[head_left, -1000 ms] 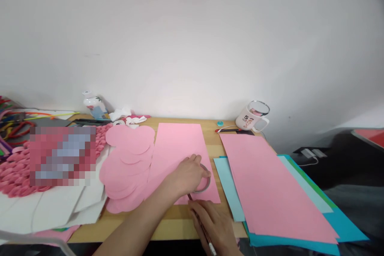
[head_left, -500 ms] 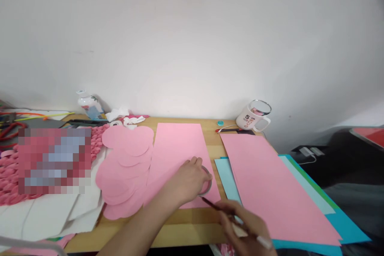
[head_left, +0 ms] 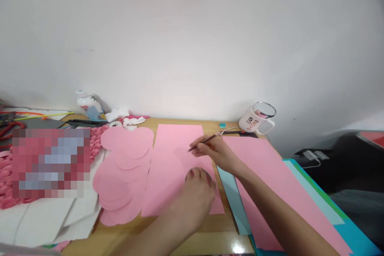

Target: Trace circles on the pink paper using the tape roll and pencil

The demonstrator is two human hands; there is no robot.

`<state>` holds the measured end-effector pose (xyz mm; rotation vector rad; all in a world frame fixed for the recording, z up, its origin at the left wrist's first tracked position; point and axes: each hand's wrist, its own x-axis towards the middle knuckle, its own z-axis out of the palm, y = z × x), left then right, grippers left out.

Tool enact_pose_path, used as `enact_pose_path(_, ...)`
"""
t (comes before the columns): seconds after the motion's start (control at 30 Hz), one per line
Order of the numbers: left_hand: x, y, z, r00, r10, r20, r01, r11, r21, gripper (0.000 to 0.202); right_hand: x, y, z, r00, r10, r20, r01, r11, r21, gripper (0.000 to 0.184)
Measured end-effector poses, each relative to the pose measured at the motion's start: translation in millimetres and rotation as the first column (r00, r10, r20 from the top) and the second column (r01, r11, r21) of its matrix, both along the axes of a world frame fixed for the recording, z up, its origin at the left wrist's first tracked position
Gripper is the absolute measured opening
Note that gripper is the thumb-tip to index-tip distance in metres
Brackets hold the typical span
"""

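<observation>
Fingers (head_left: 196, 142) of the right hand (head_left: 214, 148) pinch a pencil (head_left: 208, 140); left hand (head_left: 199, 191) covers a ring

Thumb and fingertips of the right hand close together around the pencil, whose tip points left and slants down toward the pink sheet (head_left: 171, 152); whether it touches the paper cannot be told. On the near right part of that sheet lies the ring (head_left: 186, 176), mostly hidden beneath the left hand. The left fingers bend over it, slightly parted, with the thumb on the right; whether they grip it or only press down is unclear.

Just left of the sheet, pink cutouts (head_left: 123, 186) with rounded edges overlap in a pile. To the right, larger pink paper (head_left: 261, 172) lies under the right forearm. A mug (head_left: 249, 120) stands far right, near the wall (head_left: 186, 48).
</observation>
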<state>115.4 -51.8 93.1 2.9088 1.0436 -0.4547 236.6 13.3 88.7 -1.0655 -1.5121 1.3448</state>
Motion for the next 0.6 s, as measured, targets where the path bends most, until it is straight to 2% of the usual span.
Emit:
enact_pose_path(0.1,3,-2,-3.4,0.999,0.037,0.005,-0.038,0.997,0.068,0.030,-18,13,-2.0,0.974,0.217,0.073,-0.215,0.976,-0.036,0.018)
enact_pose_path(0.2,8,-2,-19.6,0.994,0.070,0.079,-0.078,0.992,0.100,0.035,-29,18,-1.2,0.913,0.365,0.183,-0.369,0.929,-0.013,0.013)
enact_pose_path(0.33,19,3,-62.8,0.967,0.212,0.144,-0.212,0.977,-0.014,0.035,-38,19,-3.0,0.801,0.509,0.316,-0.540,0.841,0.016,0.011)
enact_pose_path(0.4,26,5,-86.6,0.921,0.322,0.222,-0.319,0.946,-0.047,0.034,-39,21,-6.1,0.758,0.552,0.348,-0.594,0.804,0.020,0.013)
enact_pose_path(0.47,31,6,-103.7,0.862,0.432,0.264,-0.435,0.899,-0.049,0.037,-40,22,-9.3,0.727,0.578,0.370,-0.628,0.778,0.016,0.016)
enact_pose_path(0.53,32,5,-110.1,0.825,0.489,0.283,-0.496,0.867,-0.051,0.041,-40,24,-11.7,0.704,0.595,0.388,-0.647,0.763,0.004,0.017)
enact_pose_path(0.6,29,2,-105.6,0.805,0.507,0.309,-0.519,0.853,-0.048,0.040,-40,25,-13.4,0.692,0.609,0.388,-0.655,0.755,-0.016,0.018)
